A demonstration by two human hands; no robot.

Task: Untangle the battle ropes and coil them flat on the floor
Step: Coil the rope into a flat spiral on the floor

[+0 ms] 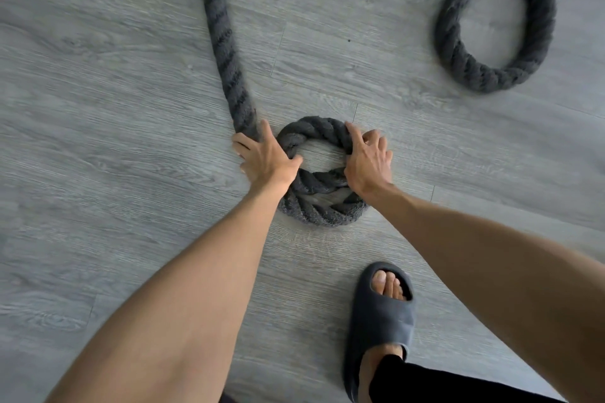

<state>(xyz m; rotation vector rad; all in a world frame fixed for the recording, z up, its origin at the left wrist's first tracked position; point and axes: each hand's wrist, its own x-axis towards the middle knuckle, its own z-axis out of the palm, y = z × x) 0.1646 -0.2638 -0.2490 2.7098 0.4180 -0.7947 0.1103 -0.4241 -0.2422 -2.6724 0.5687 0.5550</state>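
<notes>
1. two bare hands are in view, one on each side of the work, set apart with a ring of rope between them.
2. the rope is thick, dark grey and twisted. one long stretch of it runs from the top edge down the left of centre to the hands.
3. one small coil lies flat on the floor in the middle. it is a tight ring with an open centre, and a second pass of rope lies doubled along its near side.
4. one larger loop lies well apart at the upper right, also flat on the floor. its upper ends run off the top edge, so i cannot tell if it is the same rope or a second one.
5. the left hand grips the rope where the long stretch meets the coil's left side. its fingers wrap over the outer edge and its thumb lies toward the ring's centre.
6. the right hand clamps the coil's right side, fingers curled over the top and thumb tucked at the inner edge.
7. one foot in a dark sandal stands on the floor nearer than the coil and to its right, not touching it. a black trouser leg shows at the bottom edge.
</notes>
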